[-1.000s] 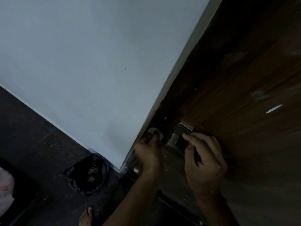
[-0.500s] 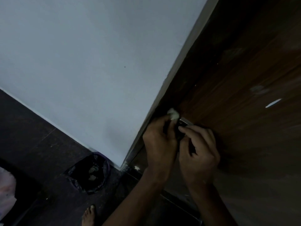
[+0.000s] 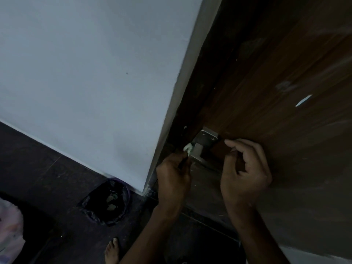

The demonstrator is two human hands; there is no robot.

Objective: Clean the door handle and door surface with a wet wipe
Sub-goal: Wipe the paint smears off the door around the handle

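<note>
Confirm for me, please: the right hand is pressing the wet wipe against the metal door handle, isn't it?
Not quite: the head view shows the left hand pressing the wet wipe against the metal door handle. The right hand is beside it, without a wipe.

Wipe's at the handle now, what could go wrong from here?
The wet wipe is a small wad pinched in the left hand, so it may slip or skip parts of the door handle. The right hand hovers off the wooden door, so the door might swing under pressure.
</note>
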